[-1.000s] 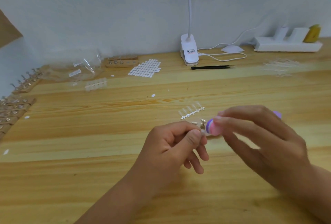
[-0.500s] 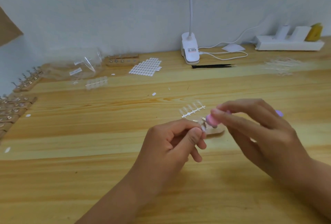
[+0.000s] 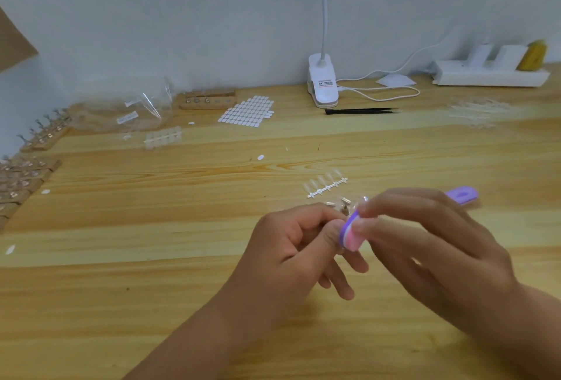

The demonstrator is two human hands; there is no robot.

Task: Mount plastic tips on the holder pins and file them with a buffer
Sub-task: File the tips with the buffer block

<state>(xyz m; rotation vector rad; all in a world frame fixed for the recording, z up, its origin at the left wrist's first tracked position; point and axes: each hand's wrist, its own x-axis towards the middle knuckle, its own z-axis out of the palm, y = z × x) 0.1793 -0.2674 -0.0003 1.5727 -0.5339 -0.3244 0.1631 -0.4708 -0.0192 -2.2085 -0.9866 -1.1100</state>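
Observation:
My left hand pinches a small holder with metal pins between thumb and fingers, above the wooden table. My right hand grips a purple and pink buffer; its near end lies against the left thumb and the holder, and its far purple end sticks out behind the right hand. The holder's base is hidden by my fingers. A strip of clear plastic tips lies on the table just behind my hands.
At the back stand a white clip lamp, black tweezers, a sheet of white stickers, a wooden pin holder, plastic bags and a power strip. More holders line the left edge.
The right hand has dropped the buffer's near end from above the holder pins down against the left thumb. The left hand stays nearly in place.

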